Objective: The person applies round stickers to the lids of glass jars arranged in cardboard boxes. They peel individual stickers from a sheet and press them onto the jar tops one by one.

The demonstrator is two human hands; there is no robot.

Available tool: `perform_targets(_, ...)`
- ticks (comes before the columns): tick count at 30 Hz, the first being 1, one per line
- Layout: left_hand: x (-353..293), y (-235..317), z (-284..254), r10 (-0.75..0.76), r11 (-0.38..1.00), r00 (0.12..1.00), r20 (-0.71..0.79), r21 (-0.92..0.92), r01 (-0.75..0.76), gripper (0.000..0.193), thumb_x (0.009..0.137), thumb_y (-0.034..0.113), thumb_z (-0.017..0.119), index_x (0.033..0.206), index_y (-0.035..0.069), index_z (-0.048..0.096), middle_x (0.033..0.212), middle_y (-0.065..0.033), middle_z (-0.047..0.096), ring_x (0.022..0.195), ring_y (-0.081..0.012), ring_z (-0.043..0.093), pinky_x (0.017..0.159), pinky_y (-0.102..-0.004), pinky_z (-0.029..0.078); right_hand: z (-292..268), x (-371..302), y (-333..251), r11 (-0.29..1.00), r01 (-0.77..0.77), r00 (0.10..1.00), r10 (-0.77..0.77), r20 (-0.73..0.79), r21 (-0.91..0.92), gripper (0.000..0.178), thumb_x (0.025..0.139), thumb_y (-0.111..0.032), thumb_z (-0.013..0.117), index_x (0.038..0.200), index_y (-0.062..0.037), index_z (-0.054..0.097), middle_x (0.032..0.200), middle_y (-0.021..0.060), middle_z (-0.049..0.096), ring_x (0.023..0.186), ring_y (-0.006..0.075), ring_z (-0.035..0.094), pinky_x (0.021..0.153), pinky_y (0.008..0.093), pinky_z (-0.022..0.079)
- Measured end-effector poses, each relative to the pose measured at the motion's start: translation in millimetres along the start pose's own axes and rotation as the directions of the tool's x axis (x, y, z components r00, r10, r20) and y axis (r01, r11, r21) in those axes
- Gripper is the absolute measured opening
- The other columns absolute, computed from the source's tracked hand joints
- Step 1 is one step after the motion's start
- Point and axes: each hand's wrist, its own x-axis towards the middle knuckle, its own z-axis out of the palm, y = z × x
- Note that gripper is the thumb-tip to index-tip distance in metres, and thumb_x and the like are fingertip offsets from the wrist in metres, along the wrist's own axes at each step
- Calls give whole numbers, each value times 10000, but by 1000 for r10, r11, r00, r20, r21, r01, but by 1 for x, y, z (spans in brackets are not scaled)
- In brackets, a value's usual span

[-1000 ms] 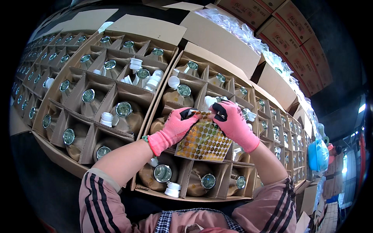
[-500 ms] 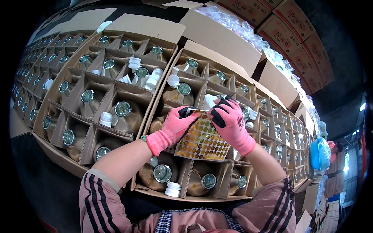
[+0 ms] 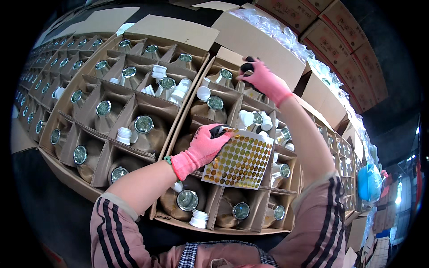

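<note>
A white sheet of round gold stickers (image 3: 241, 161) is pinched at its upper left corner by my left hand (image 3: 206, 145), in a pink glove with black fingertips. My right hand (image 3: 264, 81), gloved the same way, is raised over the far part of the divided carton (image 3: 178, 117). Its thumb and fingers are closed together; whatever is between them is too small to make out. Just below it, a glass flask (image 3: 223, 77) with a shiny silver mouth stands in its compartment. White plastic caps (image 3: 246, 118) lie around another flask beyond the sheet.
To the left, another divided carton (image 3: 100, 82) holds several flasks with white threaded caps (image 3: 124, 135). More such cartons run off both ways. Clear plastic bags (image 3: 277, 27) fill boxes at the back, before stacked brown cartons (image 3: 339, 44). A blue basin (image 3: 369, 182) shows far right.
My right hand has left the sticker sheet and moved up and away, over the far compartments. My left hand keeps hold of the sheet, which has tilted slightly.
</note>
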Motion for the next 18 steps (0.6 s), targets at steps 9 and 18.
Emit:
perform_targets(9, 1, 0, 1, 18, 991, 998, 55, 129, -25, 181, 791, 180, 620, 840, 6, 609, 660, 20, 578, 640, -18, 459, 574, -206, 406, 81, 80, 48, 881, -31, 959, 159, 234, -472, 263, 667, -325, 623, 842, -130, 651, 981, 123, 583, 994, 341, 498, 829, 407, 432)
perform_targets(18, 1, -6, 1, 107, 975, 993, 56, 189, -115, 196, 783, 194, 619, 856, 12, 605, 695, -38, 592, 641, -69, 495, 605, -240, 425, 107, 83, 71, 828, 38, 973, 96, 208, -559, 285, 649, -332, 642, 837, -118, 628, 977, 95, 562, 979, 297, 478, 837, 386, 406)
